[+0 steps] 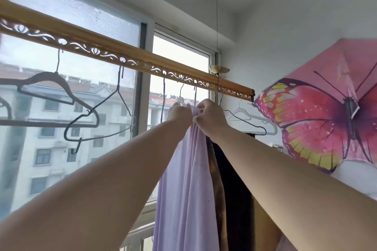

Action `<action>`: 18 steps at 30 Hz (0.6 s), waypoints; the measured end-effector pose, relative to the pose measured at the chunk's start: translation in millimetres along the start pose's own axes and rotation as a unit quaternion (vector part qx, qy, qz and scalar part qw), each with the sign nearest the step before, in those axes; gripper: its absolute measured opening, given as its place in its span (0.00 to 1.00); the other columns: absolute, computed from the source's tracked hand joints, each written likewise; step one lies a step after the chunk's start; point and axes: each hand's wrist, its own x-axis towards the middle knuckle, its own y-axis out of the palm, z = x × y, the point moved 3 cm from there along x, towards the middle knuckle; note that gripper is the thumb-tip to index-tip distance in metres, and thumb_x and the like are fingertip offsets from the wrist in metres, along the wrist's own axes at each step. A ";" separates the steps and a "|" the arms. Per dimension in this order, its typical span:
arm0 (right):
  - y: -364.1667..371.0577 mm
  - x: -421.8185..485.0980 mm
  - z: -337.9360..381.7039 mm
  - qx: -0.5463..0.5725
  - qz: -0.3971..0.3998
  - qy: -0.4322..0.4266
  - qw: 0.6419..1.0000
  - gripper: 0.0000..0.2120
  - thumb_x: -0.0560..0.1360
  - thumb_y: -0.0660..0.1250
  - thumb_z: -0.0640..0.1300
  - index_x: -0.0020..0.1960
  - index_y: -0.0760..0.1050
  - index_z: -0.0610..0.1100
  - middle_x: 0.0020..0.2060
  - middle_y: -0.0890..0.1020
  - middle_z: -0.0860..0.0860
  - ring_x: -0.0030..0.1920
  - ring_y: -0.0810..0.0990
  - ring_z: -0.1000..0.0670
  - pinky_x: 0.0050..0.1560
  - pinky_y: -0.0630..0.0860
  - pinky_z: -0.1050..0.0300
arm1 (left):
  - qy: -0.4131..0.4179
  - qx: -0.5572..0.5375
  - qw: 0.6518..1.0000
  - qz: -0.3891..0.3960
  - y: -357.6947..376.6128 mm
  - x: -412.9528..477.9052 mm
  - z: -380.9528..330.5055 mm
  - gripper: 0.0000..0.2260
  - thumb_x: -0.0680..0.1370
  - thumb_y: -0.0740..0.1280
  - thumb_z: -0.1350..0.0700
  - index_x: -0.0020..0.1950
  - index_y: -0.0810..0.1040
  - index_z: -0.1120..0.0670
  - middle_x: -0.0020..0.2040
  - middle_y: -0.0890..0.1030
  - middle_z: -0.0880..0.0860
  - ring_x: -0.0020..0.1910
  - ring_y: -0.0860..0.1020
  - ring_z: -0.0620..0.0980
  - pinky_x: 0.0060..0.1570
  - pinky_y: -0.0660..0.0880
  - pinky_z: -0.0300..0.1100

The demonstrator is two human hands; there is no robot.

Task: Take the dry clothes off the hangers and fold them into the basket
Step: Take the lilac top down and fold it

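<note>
Both arms reach up towards the wooden drying rail (114, 49), and just below its right-hand stretch the left hand (180, 113) and right hand (211, 118) meet at the top of the lilac garment (183, 179), each with fingers curled into the gathered cloth, which hangs straight down from the rail between the forearms. Directly behind it, under the same part of the rail, hang a brown garment (216, 169) and a black garment (234, 169). Empty dark hangers (61, 81) dangle under the rail's left and middle, white hangers (241, 111) under its right end, and a pink butterfly umbrella (326, 120) lies beyond that end.
</note>
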 end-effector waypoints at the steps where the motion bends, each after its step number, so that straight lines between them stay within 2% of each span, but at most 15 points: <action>1: -0.8 -0.7 -2.8 0.024 -0.006 0.011 1.000 0.07 0.74 0.64 0.36 0.52 0.74 0.40 0.47 0.80 0.46 0.47 0.79 0.46 0.48 0.77 0.52 | -0.004 0.005 1.000 0.004 -1.4 4.1 -4.8 0.18 0.82 0.55 0.54 0.66 0.71 0.64 0.64 0.75 0.63 0.64 0.73 0.60 0.63 0.71 0.50; 6: -6.0 -7.5 -12.0 0.108 0.015 0.037 0.993 0.07 0.75 0.69 0.39 0.51 0.74 0.42 0.47 0.80 0.46 0.47 0.79 0.47 0.49 0.78 0.53 | -0.019 0.036 0.997 0.073 4.0 15.5 -4.8 0.24 0.81 0.57 0.44 0.68 0.71 0.61 0.70 0.70 0.59 0.69 0.69 0.58 0.66 0.66 0.49; 8: -10.1 -11.0 -14.4 0.128 0.023 0.037 0.991 0.07 0.75 0.69 0.39 0.51 0.74 0.43 0.47 0.80 0.46 0.47 0.79 0.47 0.48 0.77 0.55 | -0.040 0.017 0.993 0.111 9.0 21.7 -1.7 0.25 0.79 0.60 0.40 0.65 0.74 0.60 0.71 0.69 0.57 0.71 0.65 0.57 0.66 0.62 0.50; 11: -16.8 -15.5 -18.2 0.141 0.038 0.036 0.989 0.06 0.75 0.69 0.38 0.51 0.74 0.44 0.47 0.81 0.46 0.49 0.80 0.46 0.50 0.77 0.53 | -0.034 0.039 0.991 0.122 10.1 24.2 -1.1 0.21 0.76 0.65 0.40 0.52 0.79 0.57 0.61 0.76 0.56 0.64 0.71 0.56 0.60 0.65 0.48; 15: -23.0 -23.4 -18.1 0.182 0.068 0.031 0.980 0.10 0.73 0.70 0.36 0.53 0.75 0.43 0.48 0.82 0.45 0.49 0.80 0.46 0.52 0.78 0.52 | -0.015 0.047 0.991 0.123 11.6 23.5 -5.4 0.15 0.73 0.69 0.47 0.50 0.79 0.59 0.50 0.77 0.56 0.50 0.74 0.51 0.49 0.68 0.41; 17: -23.8 -30.6 -16.5 0.225 0.125 0.040 0.965 0.13 0.73 0.70 0.35 0.56 0.76 0.42 0.49 0.82 0.46 0.47 0.80 0.50 0.48 0.78 0.59 | 0.021 0.077 0.990 0.114 8.2 19.9 -12.1 0.08 0.76 0.67 0.52 0.43 0.76 0.56 0.43 0.75 0.53 0.46 0.73 0.50 0.48 0.69 0.41; 18: -23.8 -33.9 -15.6 0.231 0.164 0.047 0.958 0.15 0.72 0.70 0.34 0.58 0.76 0.42 0.48 0.82 0.48 0.46 0.79 0.53 0.45 0.76 0.64 | 0.042 0.094 0.989 0.103 4.5 15.2 -16.2 0.07 0.77 0.67 0.53 0.40 0.74 0.53 0.40 0.74 0.51 0.44 0.73 0.50 0.48 0.71 0.41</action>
